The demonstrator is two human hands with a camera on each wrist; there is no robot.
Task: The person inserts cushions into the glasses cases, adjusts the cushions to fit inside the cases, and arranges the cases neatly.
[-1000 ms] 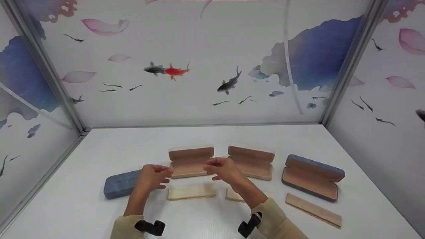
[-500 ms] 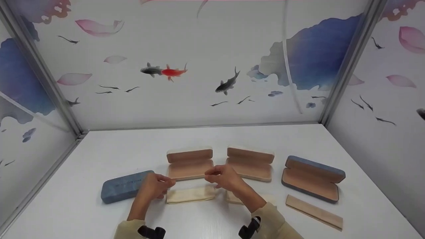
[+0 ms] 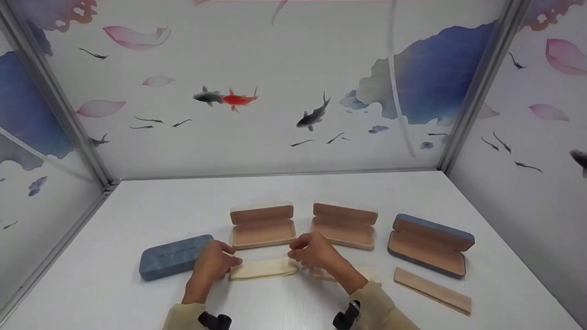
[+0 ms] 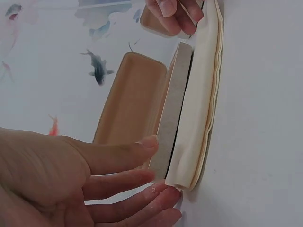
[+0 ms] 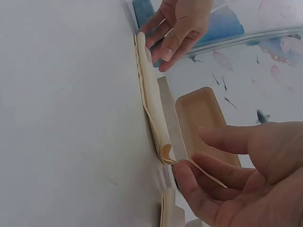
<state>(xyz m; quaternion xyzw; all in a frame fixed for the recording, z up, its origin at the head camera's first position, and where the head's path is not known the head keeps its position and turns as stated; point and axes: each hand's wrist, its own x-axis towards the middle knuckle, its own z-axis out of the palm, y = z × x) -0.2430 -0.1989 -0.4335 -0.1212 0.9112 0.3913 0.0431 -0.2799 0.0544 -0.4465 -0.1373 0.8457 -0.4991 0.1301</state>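
Observation:
A folded cream cloth (image 3: 263, 269) lies on the white table in front of an open, tan-lined glasses case (image 3: 263, 234). My left hand (image 3: 213, 262) is at the cloth's left end; in the left wrist view its extended fingertips (image 4: 163, 196) meet that end, thumb apart. At the opposite end is my right hand (image 3: 315, 251), its loosely bent fingers (image 5: 189, 182) right by the cloth's edge; whether they touch it I cannot tell. Neither hand pinches the cloth. A closed blue glasses case (image 3: 172, 257) is partly hidden behind the left hand.
Another open tan-lined case (image 3: 344, 231) stands right of centre, with a second cream cloth (image 3: 369, 273) partly behind my right forearm. Farther right are an open blue case (image 3: 429, 250) and a folded tan cloth (image 3: 433, 291). Printed wall panels (image 3: 257, 146) enclose the table.
Both hands have come down and toward me, from in front of the open case to the two ends of the cream cloth. The cases and cloths stay in place.

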